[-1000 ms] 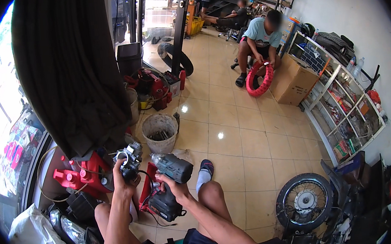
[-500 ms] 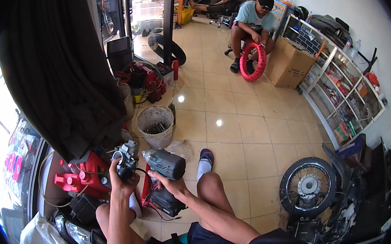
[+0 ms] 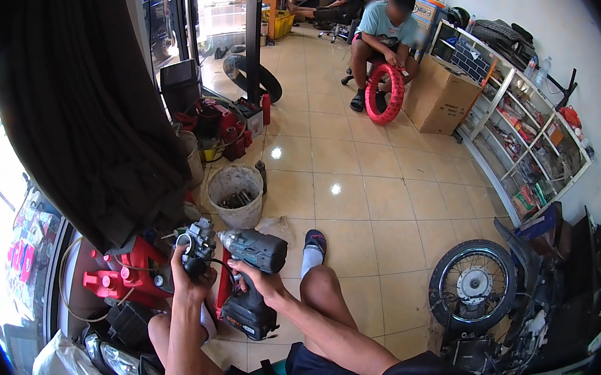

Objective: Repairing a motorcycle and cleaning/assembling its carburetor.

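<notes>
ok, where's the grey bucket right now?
Head view, left of centre: the grey bucket stands on the tiled floor, just beyond the cordless driver in the right hand.

Motorcycle repair workshop: spoked wheel (image 3: pixel 472 285), parts shelves (image 3: pixel 525 139).

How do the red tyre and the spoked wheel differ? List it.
1. The red tyre is bright red and has no rim inside; the spoked wheel carries a black tyre on a metal rim with spokes and a hub.
2. The red tyre is held upright by a seated person at the far end of the floor; the spoked wheel stands unattended, close to the wearer's right.
Both are round, upright and rest on the tiled floor.
</notes>
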Demonstrator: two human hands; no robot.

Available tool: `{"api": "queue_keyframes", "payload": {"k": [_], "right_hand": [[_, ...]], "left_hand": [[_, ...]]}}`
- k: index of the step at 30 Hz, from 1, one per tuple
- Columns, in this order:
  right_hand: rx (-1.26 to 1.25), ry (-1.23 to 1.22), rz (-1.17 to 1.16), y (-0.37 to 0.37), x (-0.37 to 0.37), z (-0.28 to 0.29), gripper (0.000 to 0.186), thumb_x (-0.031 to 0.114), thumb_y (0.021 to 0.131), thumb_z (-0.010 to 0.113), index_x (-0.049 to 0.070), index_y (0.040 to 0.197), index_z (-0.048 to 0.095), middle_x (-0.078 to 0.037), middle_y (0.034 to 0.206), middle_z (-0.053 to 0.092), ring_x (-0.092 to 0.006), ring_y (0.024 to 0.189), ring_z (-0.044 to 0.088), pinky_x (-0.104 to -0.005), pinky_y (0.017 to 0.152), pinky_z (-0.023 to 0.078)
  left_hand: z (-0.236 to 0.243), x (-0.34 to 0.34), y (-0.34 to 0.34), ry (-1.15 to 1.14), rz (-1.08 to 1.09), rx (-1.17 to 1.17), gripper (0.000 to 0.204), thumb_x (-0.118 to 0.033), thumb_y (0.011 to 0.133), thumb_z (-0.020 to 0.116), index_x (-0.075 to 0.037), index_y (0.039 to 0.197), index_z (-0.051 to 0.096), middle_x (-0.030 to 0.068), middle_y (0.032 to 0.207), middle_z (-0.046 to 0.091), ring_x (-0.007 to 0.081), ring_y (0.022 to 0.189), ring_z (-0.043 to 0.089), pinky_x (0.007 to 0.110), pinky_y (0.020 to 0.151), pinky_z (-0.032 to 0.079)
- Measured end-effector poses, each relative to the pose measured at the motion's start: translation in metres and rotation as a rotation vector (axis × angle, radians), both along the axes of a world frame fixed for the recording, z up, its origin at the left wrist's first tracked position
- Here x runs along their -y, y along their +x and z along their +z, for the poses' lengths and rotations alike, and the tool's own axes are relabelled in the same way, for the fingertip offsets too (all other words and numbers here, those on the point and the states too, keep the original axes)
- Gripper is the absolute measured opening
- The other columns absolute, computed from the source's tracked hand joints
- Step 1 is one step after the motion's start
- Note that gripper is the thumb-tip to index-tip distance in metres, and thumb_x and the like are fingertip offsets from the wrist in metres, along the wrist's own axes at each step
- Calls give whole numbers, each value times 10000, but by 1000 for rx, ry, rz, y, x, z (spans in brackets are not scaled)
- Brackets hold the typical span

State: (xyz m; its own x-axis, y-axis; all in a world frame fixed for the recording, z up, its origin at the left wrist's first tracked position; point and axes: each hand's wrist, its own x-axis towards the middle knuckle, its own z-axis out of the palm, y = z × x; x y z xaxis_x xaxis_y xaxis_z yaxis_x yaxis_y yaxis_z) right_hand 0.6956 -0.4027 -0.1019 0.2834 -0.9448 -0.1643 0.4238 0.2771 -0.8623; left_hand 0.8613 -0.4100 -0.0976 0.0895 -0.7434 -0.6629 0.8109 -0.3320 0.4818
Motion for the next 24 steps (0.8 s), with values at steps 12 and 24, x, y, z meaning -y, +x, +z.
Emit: {"api": "queue_keyframes", "payload": {"k": [12, 24], "right_hand": [[-110, -133, -2, 3, 1, -12, 251, 210, 768, 705, 36, 907, 591, 11, 752, 567, -58, 543, 485, -216, 435, 400], [-217, -190, 26, 1, 1, -7, 198, 152, 800, 679, 29, 930, 594, -20, 734, 602, -82, 439, 496, -224, 395, 408]], "left_hand": [[-6, 4, -4, -4, -31, -71, 425, -502, 688, 612, -92, 795, 590, 11, 680, 570, 145, 558, 484, 233, 500, 392], [0, 0, -3, -24, -1, 2, 373, -452, 691, 620, -97, 800, 577, 13, 668, 561, 133, 550, 474, 250, 530, 399]]}}
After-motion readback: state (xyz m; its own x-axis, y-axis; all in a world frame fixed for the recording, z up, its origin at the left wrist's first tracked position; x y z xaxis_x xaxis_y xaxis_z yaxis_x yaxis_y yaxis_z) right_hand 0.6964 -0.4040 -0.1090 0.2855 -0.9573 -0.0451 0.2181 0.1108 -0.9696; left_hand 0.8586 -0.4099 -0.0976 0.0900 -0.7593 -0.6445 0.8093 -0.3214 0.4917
